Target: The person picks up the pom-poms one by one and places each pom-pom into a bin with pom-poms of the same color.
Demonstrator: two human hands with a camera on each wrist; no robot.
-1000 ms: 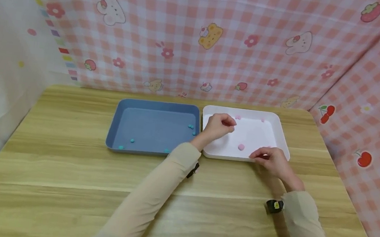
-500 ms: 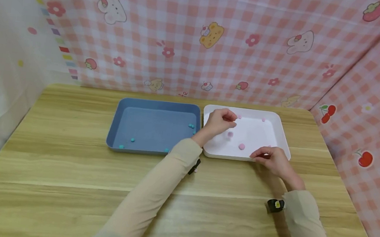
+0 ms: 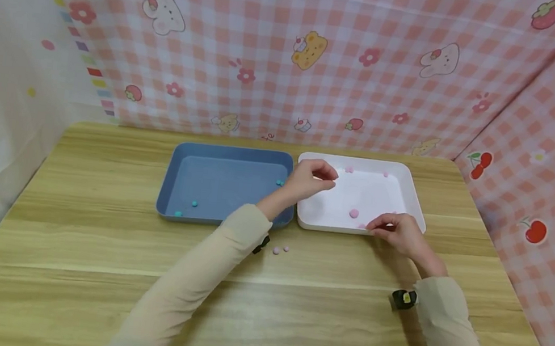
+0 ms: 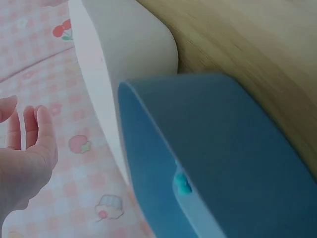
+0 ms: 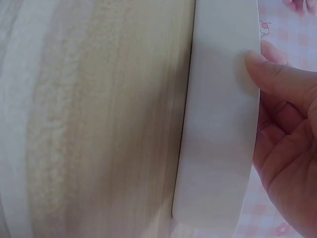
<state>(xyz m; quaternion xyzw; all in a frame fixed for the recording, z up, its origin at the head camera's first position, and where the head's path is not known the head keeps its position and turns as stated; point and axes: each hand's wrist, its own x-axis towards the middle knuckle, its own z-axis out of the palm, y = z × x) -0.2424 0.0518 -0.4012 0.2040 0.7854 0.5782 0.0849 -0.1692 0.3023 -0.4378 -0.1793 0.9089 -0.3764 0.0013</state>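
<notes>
My left hand (image 3: 303, 181) hovers above the left part of the white tray (image 3: 382, 199), thumb and fingertips apart in the left wrist view, with nothing seen between them. Inside that tray lie several small pink balls, one larger pink ball (image 3: 354, 213) near the middle front. My right hand (image 3: 402, 234) pinches the tray's front rim; in the right wrist view its thumb (image 5: 277, 77) presses the outer wall. The blue tray (image 3: 225, 184) stands to the left, with several teal pieces, such as a teal ball (image 3: 194, 204); part of it is hidden behind my left forearm.
Two pink balls (image 3: 276, 250) lie on the wooden table (image 3: 292, 317) in front of the trays. A pink checked curtain (image 3: 270, 52) hangs behind the table, and another stands at the right. Black straps (image 3: 404, 299) show by the wrists.
A pink ball dropped below my left hand into the white tray. The left hand then moved left, uncovering another pink ball on the table. My right hand stayed at the rim.
</notes>
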